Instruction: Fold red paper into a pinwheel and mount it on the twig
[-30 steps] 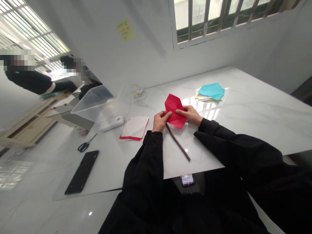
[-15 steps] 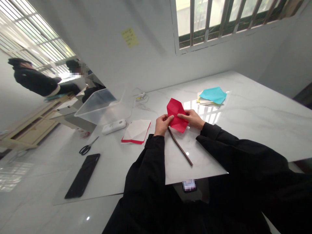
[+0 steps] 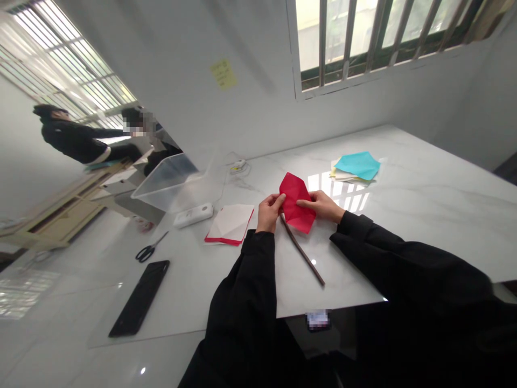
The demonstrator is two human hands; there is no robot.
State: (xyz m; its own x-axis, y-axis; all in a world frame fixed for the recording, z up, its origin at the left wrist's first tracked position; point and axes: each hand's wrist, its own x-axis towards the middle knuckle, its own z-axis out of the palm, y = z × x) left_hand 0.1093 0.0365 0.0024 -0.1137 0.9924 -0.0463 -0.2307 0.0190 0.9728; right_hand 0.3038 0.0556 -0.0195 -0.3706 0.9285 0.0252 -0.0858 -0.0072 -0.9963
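Between my hands is a folded piece of red paper (image 3: 297, 207), raised over the white table. My left hand (image 3: 270, 211) pinches its left edge, thumb on the front face. My right hand (image 3: 325, 206) grips the right side, its thumb lying across the paper and the other fingers behind it. Below the paper a thin brown stick (image 3: 305, 256) lies slantwise on the table; its upper end is close to my left hand. To the left sits a stack of white and red paper sheets (image 3: 231, 223).
A blue sheet (image 3: 358, 164) tops a paper pile at the back right. On the left are black scissors (image 3: 146, 252), a black phone-like slab (image 3: 140, 299), a white power strip (image 3: 194, 215) and a clear plastic bin (image 3: 169, 183). Two people (image 3: 72, 137) are in the background.
The view has shifted, so everything appears slightly lower and to the right. The red paper is tilted a little differently in my hands. In the background, one person's arm has stretched out.
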